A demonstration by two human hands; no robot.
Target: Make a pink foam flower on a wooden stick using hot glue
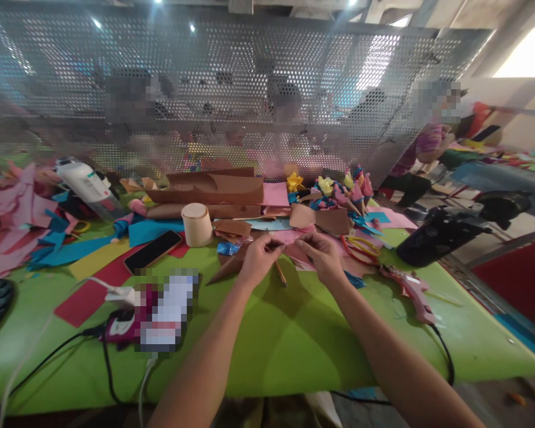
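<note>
Above the middle of the green table, my left hand (262, 257) and my right hand (323, 255) are close together, both with fingertips pinched. Whatever they hold is too small to make out against the pink sheets (339, 249) behind. A pencil (281, 276) lies on the table just below and between them. Left of my left hand are a brown cone-shaped piece (225, 267) and a crumpled blue wrapper (228, 248). Scissors with red and yellow handles (361, 249) rest beyond my right hand. Further right lies a pink glue gun (412, 291) with its cord.
A beige roll (197, 226), a black phone (153, 252) and a blurred-out lit phone (169, 312) by a purple power strip (122, 327) are leftward. Brown sheets (209, 187) and paper flowers (348, 190) line the back. A black bottle (432, 235) lies right; a person (423, 142) sits beyond.
</note>
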